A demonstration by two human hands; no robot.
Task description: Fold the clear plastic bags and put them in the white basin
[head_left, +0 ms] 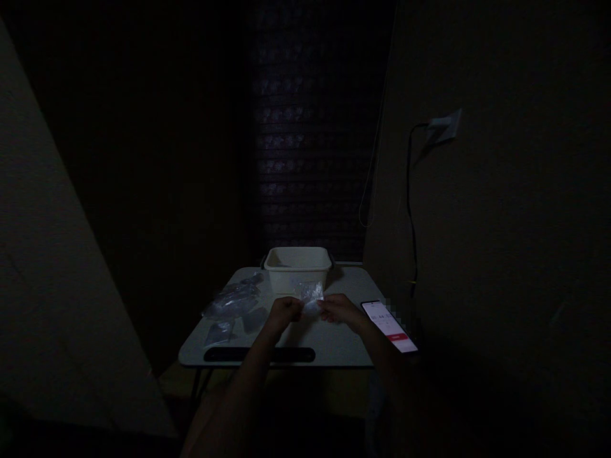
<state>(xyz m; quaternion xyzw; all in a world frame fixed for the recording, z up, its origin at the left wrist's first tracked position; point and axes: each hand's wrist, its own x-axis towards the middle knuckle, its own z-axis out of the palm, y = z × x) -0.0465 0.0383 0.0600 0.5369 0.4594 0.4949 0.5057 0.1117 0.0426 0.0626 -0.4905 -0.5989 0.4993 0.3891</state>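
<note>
Between my two hands, just in front of the white tub, a small clear plastic bag (312, 292) is held up over the table. My left hand (286, 310) pinches its left lower edge, fingers closed. On the right side, my right hand (338, 308) grips the bag's other lower edge between thumb and fingers. The dim light hides whether anything is inside the bag. To the left of my hands lies a loose pile of similar clear plastic bags (233, 299), with one bag (219, 333) apart from it nearer the front edge.
A white tub (300, 280) with dark handles stands at the back of the small folding table (334, 350). A lit phone (389, 326) showing a timer lies at the right edge. A black cable (410, 191) hangs from a wall outlet (443, 125). A dark slot runs along the front.
</note>
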